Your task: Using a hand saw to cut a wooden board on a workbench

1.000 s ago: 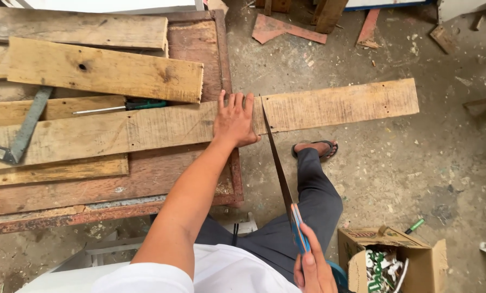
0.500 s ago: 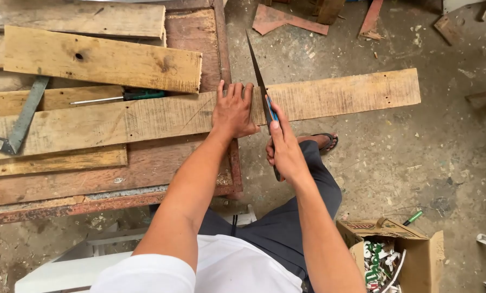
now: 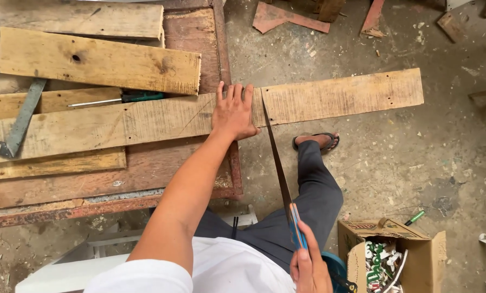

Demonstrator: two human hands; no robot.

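One long, pale, weathered plank (image 3: pixel 145 122)

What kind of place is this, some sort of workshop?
Most likely a rough woodworking shop. A hand saw cuts a long plank on a worn workbench, with offcuts on a dusty concrete floor and a metal square nearby.

The left arm reaches forward, nearly straight, bare from a short white sleeve down to the wrist. The left hand (image 3: pixel 235 113) lies flat, palm down, fingers together and pointing away from the body, thumb tucked alongside. The right hand (image 3: pixel 309 266) sits low and close to the torso, drawn back with the elbow out of view; its fingers appear curled in a closed grip, index finger extended forward, though the frame edge cuts off part of it.
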